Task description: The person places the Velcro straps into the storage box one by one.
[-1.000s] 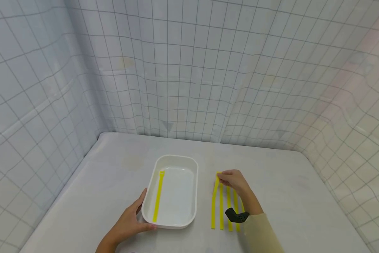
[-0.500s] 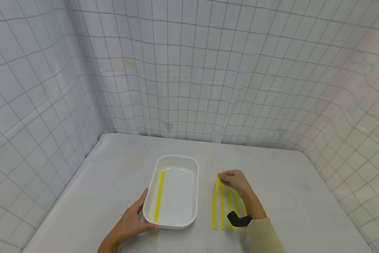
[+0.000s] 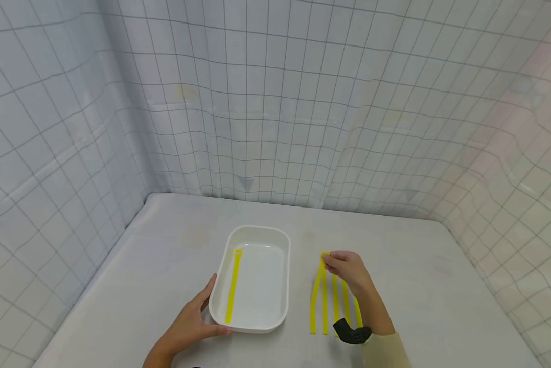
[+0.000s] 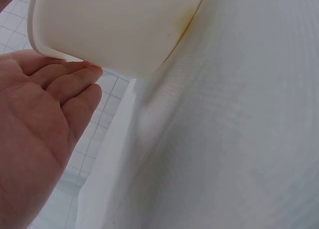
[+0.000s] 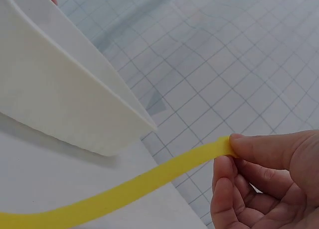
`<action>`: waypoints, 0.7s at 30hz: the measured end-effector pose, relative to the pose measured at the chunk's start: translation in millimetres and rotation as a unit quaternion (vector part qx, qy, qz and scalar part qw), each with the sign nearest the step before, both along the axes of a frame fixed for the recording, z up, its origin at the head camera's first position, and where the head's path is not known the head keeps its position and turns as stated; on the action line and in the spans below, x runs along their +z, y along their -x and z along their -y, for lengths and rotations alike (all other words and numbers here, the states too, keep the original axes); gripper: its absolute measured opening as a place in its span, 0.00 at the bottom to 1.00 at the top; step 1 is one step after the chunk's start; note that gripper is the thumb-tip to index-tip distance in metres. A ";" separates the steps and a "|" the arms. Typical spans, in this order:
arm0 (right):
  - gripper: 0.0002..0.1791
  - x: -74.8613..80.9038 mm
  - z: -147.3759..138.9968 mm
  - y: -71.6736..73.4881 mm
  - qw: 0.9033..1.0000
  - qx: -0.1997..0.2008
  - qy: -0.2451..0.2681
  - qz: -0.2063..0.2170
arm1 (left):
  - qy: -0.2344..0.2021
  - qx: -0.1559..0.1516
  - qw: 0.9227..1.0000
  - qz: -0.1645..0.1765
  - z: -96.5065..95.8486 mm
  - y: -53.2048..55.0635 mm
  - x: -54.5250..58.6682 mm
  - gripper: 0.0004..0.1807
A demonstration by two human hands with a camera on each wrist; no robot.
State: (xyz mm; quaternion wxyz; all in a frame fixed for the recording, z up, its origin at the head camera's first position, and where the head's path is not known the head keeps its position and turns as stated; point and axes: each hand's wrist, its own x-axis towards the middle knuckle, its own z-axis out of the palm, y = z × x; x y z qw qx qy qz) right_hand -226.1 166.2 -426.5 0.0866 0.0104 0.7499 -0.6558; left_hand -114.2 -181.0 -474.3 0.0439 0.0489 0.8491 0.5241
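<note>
A white rectangular tray [image 3: 263, 289] lies on the table, with one yellow strap [image 3: 233, 287] lengthwise along its left side; the strap's far end has a slotted head. My left hand [image 3: 189, 323] holds the tray's near left corner, thumb along the front and fingers against the left side. In the left wrist view the fingers touch the tray wall just under the rim. Right of the tray, my right hand [image 3: 350, 271] pinches the far end of another yellow strap [image 5: 144, 184] between thumb and fingers. That end is lifted; its near end droops to the table.
Several more yellow straps [image 3: 324, 309] lie side by side under my right hand and forearm, partly hidden. A black wrist device [image 3: 351, 333] sits on the right wrist. White gridded curtains [image 3: 266, 128] stand behind the white table [image 3: 409, 286] and at both sides.
My right hand has shifted slightly right and nearer, drawing the pinched strap's far end with it. The left hand keeps its hold on the tray.
</note>
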 end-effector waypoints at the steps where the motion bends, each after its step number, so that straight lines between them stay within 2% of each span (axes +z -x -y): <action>1: 0.13 0.3 -0.5 -1.7 1.000 -0.002 0.003 0.000 | -0.001 0.001 1.000 -0.001 0.0 0.0 0.1 0.66; 12: 0.19 9.6 -6.0 -24.6 0.999 -0.028 0.028 0.003 | -0.002 -0.003 1.000 -0.004 0.6 -0.8 0.1 0.65; 21: 0.13 16.7 -16.5 -45.4 0.995 -0.065 0.072 -0.010 | 0.006 -0.002 1.000 -0.008 0.7 -0.9 -2.0 0.66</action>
